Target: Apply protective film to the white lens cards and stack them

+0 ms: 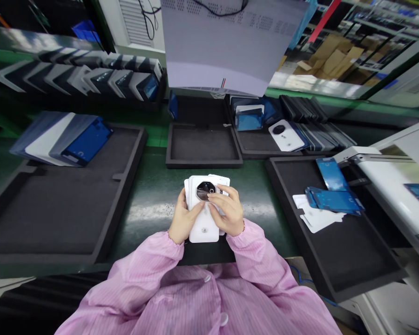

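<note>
Several white phone back covers (204, 232) are stacked in front of me, their edges slightly fanned out. The top cover has a dark camera window (203, 190) at its upper end. My left hand (182, 217) grips the left side of the stack, its thumb lying across the top cover. Over the right side is my right hand (229, 211), fingers bent, with fingertips at the lower right of the camera window and the thumb on the white surface. Its grip on the top cover is partly hidden by its own fingers.
A large black foam tray (52, 214) lies left, holding leaning blue and white panels (73, 139). Ahead is a smaller black tray (204, 144); another white cover (285, 136) leans beyond it. Blue-filmed panels (335, 200) rest in the right tray (356, 251). A grey machine panel (226, 51) overhangs the back.
</note>
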Available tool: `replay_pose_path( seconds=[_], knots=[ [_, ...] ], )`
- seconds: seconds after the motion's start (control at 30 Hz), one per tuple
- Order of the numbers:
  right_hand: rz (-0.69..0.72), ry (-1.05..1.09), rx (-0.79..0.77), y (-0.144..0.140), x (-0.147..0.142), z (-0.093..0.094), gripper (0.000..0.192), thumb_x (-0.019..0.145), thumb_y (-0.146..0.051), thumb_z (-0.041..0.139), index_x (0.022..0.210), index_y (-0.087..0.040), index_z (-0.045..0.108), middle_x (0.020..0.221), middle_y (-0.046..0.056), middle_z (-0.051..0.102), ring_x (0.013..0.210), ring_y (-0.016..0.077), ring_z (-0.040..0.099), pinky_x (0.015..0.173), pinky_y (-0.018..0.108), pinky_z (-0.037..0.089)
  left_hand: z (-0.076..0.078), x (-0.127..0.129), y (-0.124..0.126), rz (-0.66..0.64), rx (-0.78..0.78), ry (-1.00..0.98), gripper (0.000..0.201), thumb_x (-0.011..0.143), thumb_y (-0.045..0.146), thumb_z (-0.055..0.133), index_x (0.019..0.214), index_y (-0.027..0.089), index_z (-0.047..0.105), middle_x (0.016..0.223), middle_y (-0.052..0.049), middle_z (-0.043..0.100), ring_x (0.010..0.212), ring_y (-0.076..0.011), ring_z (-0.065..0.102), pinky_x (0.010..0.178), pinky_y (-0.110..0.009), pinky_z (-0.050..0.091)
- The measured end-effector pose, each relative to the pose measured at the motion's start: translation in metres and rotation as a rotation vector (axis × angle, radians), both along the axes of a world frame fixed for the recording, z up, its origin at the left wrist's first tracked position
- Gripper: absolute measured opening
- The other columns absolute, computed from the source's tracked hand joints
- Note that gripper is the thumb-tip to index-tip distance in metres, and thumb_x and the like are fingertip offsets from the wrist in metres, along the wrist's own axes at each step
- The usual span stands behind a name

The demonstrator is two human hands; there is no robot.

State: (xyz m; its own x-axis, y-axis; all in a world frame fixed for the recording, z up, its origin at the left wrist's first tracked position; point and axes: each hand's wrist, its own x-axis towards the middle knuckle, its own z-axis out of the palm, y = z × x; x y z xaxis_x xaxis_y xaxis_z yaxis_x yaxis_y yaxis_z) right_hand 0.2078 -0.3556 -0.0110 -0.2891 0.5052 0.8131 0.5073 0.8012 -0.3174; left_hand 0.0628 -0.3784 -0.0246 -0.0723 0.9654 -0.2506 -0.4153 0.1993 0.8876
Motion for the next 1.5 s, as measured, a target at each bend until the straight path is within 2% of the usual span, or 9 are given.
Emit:
replay_pose_path(
  seconds=[0.3,0.47,0.67,0.87,0.97,1.1,1.27,1.4,1.5],
  knots=[
    [-0.207,0.016,-0.106,0.001,0.003,0.000,0.052,0.080,-0.019,0.063,0.129,-0.025,0.050,0.126,0.011,0.059,0.128,0.0331,0.046,0.101,0.058,0.043,-0.003,0.004,-0.001,-0.026,-0.034,-0.034,0.071,0.071,0.029,0.075,0.131,0.020,0.038,0.130,-0.014,0.056,0.114,-0.0270,0.060,0.093,-0.040,0.051],
    [-0.181,0.119,-0.484,0.005,0.008,-0.003,0.057,0.085,-0.028,0.060,0.138,-0.025,0.041,0.143,0.014,0.043,0.135,0.0298,0.040,0.108,0.055,0.039,-0.005,0.005,-0.001,-0.036,-0.038,-0.038,0.071,0.070,0.029,0.076,0.130,0.021,0.039,0.131,-0.014,0.056,0.114,-0.0273,0.060,0.090,-0.040,0.052],
    [-0.003,0.467,-0.656,0.014,0.013,-0.010,0.034,0.080,-0.030,0.067,0.113,-0.023,0.062,0.129,0.011,0.055,0.121,0.0247,0.054,0.099,0.042,0.048,-0.006,0.005,0.000,-0.012,-0.037,-0.066,0.065,0.070,0.032,0.074,0.127,0.018,0.045,0.123,-0.012,0.062,0.109,-0.0261,0.062,0.090,-0.039,0.051],
    [-0.256,1.075,-0.477,0.046,0.061,-0.019,0.041,0.077,-0.023,0.063,0.116,-0.019,0.051,0.095,0.003,0.067,0.084,0.0152,0.067,0.083,0.037,0.053,0.004,0.002,0.002,0.028,-0.091,-0.093,0.060,0.069,0.033,0.073,0.122,0.017,0.048,0.111,-0.011,0.066,0.093,-0.0236,0.067,0.079,-0.036,0.054],
    [-0.283,0.873,-0.577,0.054,0.075,-0.027,0.040,0.076,-0.025,0.062,0.113,-0.017,0.051,0.089,0.004,0.068,0.075,0.0148,0.066,0.074,0.034,0.054,0.010,-0.001,0.002,0.033,-0.089,-0.099,0.056,0.069,0.033,0.072,0.118,0.017,0.050,0.107,-0.010,0.068,0.089,-0.0228,0.069,0.078,-0.036,0.054],
    [-0.238,0.432,-0.705,0.049,0.055,-0.037,0.039,0.070,-0.030,0.069,0.105,-0.016,0.059,0.082,0.004,0.067,0.074,0.0179,0.064,0.070,0.036,0.054,0.013,-0.001,0.001,0.042,-0.093,-0.085,0.057,0.069,0.032,0.071,0.119,0.017,0.048,0.110,-0.011,0.067,0.091,-0.0229,0.068,0.080,-0.038,0.054],
    [-0.301,0.302,-0.536,0.036,0.030,-0.026,0.032,0.070,-0.026,0.072,0.100,-0.018,0.064,0.109,0.011,0.059,0.107,0.0257,0.055,0.090,0.045,0.048,0.003,0.000,0.001,0.010,-0.048,-0.008,0.061,0.073,0.032,0.070,0.126,0.018,0.043,0.117,-0.012,0.063,0.100,-0.0244,0.065,0.086,-0.040,0.052],
    [-0.128,0.344,-0.481,0.020,0.019,-0.010,0.016,0.079,-0.028,0.067,0.093,-0.020,0.063,0.110,0.009,0.058,0.105,0.0213,0.058,0.087,0.039,0.050,-0.004,0.003,0.000,0.008,0.066,0.122,0.063,0.074,0.029,0.069,0.129,0.018,0.041,0.131,-0.013,0.054,0.118,-0.0245,0.056,0.097,-0.038,0.046],
    [-0.150,0.336,-0.547,0.011,0.009,-0.004,0.016,0.075,-0.026,0.071,0.088,-0.020,0.064,0.110,0.008,0.057,0.108,0.0222,0.056,0.093,0.041,0.047,-0.005,0.005,-0.003,-0.009,0.133,0.198,0.063,0.076,0.029,0.069,0.131,0.020,0.039,0.132,-0.012,0.053,0.120,-0.0247,0.054,0.100,-0.038,0.044]
  ],
)
